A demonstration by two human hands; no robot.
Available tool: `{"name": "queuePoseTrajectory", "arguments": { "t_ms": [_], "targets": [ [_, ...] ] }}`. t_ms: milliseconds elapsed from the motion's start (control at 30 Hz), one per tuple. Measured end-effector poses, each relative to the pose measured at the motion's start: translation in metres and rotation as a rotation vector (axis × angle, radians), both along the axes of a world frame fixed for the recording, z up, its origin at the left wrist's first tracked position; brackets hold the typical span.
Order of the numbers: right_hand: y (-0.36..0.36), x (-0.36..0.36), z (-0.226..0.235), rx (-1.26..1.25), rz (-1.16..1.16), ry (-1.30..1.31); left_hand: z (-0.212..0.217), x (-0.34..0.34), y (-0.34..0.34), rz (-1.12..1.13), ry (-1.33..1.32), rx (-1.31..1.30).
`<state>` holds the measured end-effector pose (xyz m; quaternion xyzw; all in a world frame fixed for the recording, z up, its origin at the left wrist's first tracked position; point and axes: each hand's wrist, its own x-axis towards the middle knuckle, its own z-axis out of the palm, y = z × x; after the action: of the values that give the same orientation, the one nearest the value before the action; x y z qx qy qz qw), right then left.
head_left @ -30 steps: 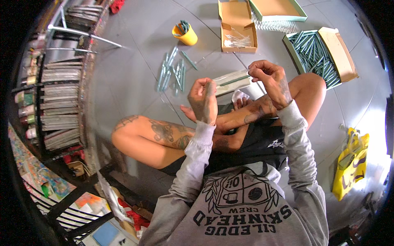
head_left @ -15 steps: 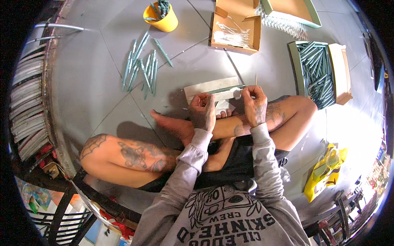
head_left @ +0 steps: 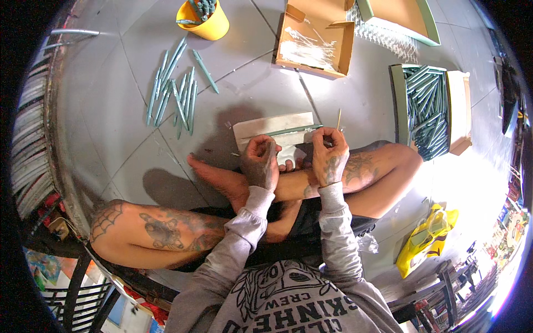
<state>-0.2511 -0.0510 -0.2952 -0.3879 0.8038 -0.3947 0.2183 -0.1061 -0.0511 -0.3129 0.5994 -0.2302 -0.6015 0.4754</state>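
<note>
A slim dark green pen [head_left: 288,131] lies across a sheet of pale paper [head_left: 252,127] on the floor before my crossed legs. My left hand [head_left: 262,161] is closed at the paper's near left edge, thumb against forefinger; whatever it pinches is hidden. My right hand [head_left: 330,155] is closed at the pen's right end, its fingers pinched together. A thin wooden stick [head_left: 339,118] pokes up from behind those fingers. Whitish material shows along the pen close to my right fingertips.
Several green pens [head_left: 175,91] lie loose at left, below a yellow bucket [head_left: 211,26] of more pens. An open cardboard box [head_left: 316,65] holds thin clear pieces. A box packed with green pens [head_left: 427,105] stands at right, a yellow plastic bag [head_left: 425,244] nearer me.
Both hands have come apart from the pale strip stretched between them, my left hand drawing back toward me. The view has shifted, moving the floor items slightly left.
</note>
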Motion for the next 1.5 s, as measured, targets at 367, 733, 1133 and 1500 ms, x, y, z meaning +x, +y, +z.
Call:
{"name": "queuePoseTrajectory", "arguments": {
  "t_ms": [367,733,1133,1500],
  "targets": [
    [-0.002,0.001,0.009,0.102,-0.029,-0.114,0.011,-0.007,-0.006,0.011,-0.118,0.111],
    [-0.01,-0.008,0.0,0.176,-0.03,-0.179,0.017,-0.01,-0.011,-0.023,-0.282,0.135],
    [-0.002,-0.006,-0.007,0.057,-0.014,-0.078,0.019,-0.006,-0.011,-0.035,-0.33,0.163],
    [0.001,-0.004,-0.014,-0.119,-0.036,-0.221,0.027,-0.01,-0.008,-0.047,-0.409,0.012]
  ]
}}
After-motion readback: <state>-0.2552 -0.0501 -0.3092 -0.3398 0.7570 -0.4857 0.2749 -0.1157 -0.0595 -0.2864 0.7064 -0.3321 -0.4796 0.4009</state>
